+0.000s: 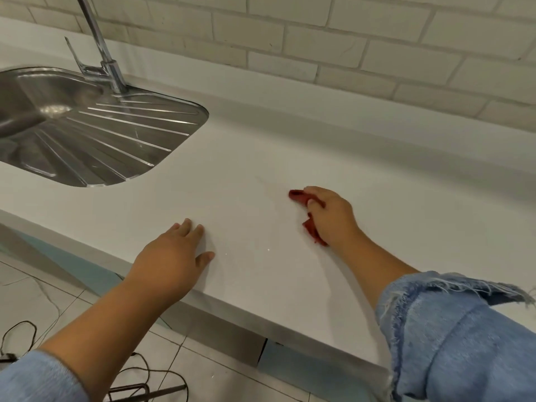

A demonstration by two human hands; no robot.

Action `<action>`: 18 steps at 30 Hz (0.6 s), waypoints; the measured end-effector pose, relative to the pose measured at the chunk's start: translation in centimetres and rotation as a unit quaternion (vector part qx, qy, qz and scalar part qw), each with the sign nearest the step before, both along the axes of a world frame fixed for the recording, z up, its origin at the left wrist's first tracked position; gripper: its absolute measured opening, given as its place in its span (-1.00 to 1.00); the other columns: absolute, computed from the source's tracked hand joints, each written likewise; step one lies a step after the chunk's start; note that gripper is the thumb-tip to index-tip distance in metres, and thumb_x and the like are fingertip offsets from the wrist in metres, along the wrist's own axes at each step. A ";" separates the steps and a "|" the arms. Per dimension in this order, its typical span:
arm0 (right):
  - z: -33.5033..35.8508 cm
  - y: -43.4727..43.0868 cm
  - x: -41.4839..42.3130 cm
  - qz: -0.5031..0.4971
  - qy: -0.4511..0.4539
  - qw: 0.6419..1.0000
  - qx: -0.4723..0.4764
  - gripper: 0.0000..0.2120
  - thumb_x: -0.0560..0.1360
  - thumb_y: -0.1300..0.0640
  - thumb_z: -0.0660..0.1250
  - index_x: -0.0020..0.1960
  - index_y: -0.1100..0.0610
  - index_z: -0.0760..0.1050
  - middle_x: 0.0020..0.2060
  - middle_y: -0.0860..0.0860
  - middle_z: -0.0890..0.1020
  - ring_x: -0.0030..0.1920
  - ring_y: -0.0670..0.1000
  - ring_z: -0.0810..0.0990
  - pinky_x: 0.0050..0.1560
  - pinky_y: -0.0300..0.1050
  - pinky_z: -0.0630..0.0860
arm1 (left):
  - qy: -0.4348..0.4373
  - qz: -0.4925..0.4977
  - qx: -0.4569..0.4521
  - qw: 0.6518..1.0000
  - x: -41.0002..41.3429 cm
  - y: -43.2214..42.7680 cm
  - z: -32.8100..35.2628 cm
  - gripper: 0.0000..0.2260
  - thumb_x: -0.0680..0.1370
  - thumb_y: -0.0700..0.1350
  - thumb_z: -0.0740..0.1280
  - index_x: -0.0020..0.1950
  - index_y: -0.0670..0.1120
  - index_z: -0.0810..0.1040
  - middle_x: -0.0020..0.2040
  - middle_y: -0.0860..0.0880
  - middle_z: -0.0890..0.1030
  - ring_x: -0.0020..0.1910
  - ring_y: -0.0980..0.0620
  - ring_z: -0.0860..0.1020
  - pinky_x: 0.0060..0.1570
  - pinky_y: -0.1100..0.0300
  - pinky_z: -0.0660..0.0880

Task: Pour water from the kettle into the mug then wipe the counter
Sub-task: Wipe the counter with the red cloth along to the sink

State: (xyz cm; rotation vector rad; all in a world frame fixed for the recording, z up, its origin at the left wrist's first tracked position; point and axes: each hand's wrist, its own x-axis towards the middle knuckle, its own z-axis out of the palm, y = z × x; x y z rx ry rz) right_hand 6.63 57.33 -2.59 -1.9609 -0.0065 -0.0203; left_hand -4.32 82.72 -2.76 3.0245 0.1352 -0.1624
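Floor tiles lie nearest, below the table's straight front edge. Two hands rest on its smooth white top. The left hand lies flat with straight fingers, just inside the edge. Farther in, the right hand curls round one crumpled red cloth, with open surface around both. Beyond, to the left, sit one ribbed steel sink and one chrome tap, then pale brick tiling.

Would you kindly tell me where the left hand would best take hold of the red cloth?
Probably the bunched end of the cloth poking out past the fingers of the right hand, pinched from the left: it lies exposed, while the rest sits mostly under the palm.
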 end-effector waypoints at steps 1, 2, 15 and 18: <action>0.4 -0.8 0.1 -0.040 0.012 0.998 0.047 -0.72 0.58 0.24 0.17 0.20 0.06 0.55 -0.24 -0.07 0.65 -0.47 -0.07 0.58 -0.53 -0.21 0.51 | 0.000 -0.002 0.001 1.000 0.1 0.0 0.0 -0.44 0.57 0.19 0.04 0.50 -0.01 0.09 0.55 -0.02 0.08 0.50 -0.03 0.13 0.37 0.05 0.26; 0.8 -2.0 0.3 -0.075 0.015 0.994 0.073 -0.74 0.58 0.21 0.17 0.14 0.01 0.56 -0.37 -0.06 0.63 -0.53 -0.01 0.55 -0.58 -0.19 0.49 | 0.000 -0.003 0.000 1.000 0.1 0.0 0.0 -0.44 0.56 0.20 0.05 0.50 -0.01 0.11 0.54 -0.03 0.10 0.50 -0.03 0.14 0.37 0.05 0.26; -0.9 -25.3 5.9 -0.279 0.059 0.875 -0.390 -0.70 0.52 0.07 0.15 0.18 0.17 0.46 0.11 0.23 0.49 0.13 0.32 0.45 0.19 0.20 0.39 | -0.040 0.047 -0.082 0.995 4.8 -2.1 0.2 -0.40 0.52 0.16 0.21 0.47 -0.08 0.17 0.51 -0.10 0.16 0.50 -0.09 0.09 0.43 -0.01 0.17; -0.8 -23.1 8.5 -0.248 0.080 0.868 -0.422 -0.60 0.50 -0.02 0.17 0.25 0.15 0.41 0.22 0.24 0.41 0.22 0.33 0.36 0.28 0.21 0.31 | 0.014 0.059 -0.051 0.997 6.1 -2.4 0.5 -0.41 0.53 0.18 0.16 0.46 -0.11 0.15 0.47 -0.12 0.19 0.43 -0.11 0.18 0.35 -0.03 0.29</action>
